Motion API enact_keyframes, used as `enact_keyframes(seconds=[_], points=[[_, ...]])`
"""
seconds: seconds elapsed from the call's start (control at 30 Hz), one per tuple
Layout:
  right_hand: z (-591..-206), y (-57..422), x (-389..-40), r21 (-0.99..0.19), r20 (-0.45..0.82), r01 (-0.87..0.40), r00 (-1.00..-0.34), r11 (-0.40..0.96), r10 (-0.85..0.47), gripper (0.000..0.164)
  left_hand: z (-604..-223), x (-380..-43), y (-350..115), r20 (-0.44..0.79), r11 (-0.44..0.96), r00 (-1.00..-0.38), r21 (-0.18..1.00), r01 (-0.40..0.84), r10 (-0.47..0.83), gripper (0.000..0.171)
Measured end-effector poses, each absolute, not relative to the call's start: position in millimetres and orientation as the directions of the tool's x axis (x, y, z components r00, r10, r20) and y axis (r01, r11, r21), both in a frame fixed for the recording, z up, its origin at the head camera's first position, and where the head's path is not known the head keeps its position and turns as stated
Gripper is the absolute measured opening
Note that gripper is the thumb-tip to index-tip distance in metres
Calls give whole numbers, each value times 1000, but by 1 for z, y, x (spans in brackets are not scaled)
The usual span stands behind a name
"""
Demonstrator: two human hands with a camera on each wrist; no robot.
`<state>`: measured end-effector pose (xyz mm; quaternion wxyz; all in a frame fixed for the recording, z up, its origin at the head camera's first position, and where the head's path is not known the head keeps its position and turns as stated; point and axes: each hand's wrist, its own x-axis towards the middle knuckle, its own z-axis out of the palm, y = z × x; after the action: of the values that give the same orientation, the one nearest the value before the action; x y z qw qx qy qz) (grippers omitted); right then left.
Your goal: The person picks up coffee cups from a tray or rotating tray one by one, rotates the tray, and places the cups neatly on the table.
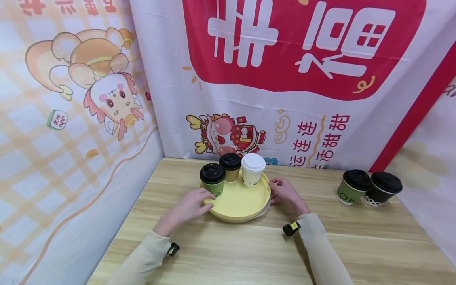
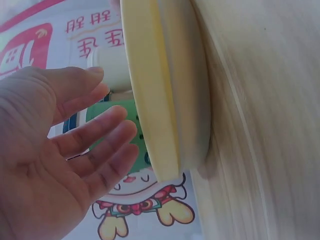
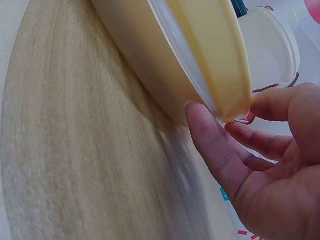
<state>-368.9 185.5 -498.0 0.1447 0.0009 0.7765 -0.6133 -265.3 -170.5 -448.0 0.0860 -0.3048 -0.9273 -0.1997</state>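
A round yellow tray stands on the wooden table, with a paler lower layer under its rim. On it are a green cup with a black lid, a brown cup with a black lid, and a white cup with a white lid. My left hand is at the tray's left edge, beside the green cup, its fingers loosely bent and holding nothing in the left wrist view. At the right edge, my right hand pinches the tray's rim, thumb low and a finger at the upper lip.
At the table's right side stand another green cup and a black cup, both with black lids, close together. A printed cloth hangs behind the table, and a patterned cloth covers the left side.
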Motion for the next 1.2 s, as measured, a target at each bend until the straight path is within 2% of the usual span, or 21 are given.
enact_keyframes(seconds=[0.4,0.63,1.2], points=[[-499,186,-369,-961,-202,159,-962,224,-183,30,-451,-258,-154,312,687,-716,216,693,624,27],[-498,187,-370,-954,-210,162,-962,250,-177,29,-453,-253,-144,344,674,-661,97,732,667,21],[-497,186,-369,-950,-211,159,-962,268,-174,29,-456,-250,-134,258,663,-632,-49,747,731,7]])
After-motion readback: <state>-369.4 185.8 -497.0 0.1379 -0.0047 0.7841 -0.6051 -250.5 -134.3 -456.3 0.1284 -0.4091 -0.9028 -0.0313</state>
